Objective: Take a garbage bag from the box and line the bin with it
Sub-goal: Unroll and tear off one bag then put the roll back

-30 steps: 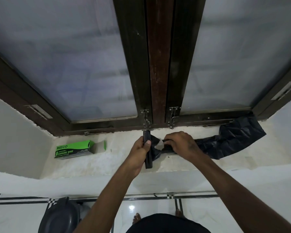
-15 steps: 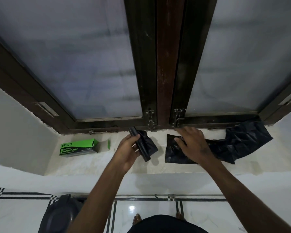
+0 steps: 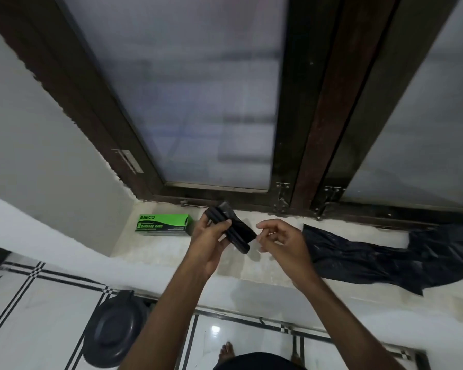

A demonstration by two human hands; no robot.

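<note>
Window sill, dim light: bag roll in hand, torn-off bag lying loose.
Left hand grips the bag roll just right of the green box; right hand holds nothing, fingers loosely curled. Detached bag lies right of the box, past both hands. Bin sits on the floor below the box. Risk: thin film sticks shut, mouth hard to open; bag could slide off the sill.

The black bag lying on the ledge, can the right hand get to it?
Probably yes. The right hand holds nothing, and the black bag lies flat just beside it, with nothing between them.
</note>
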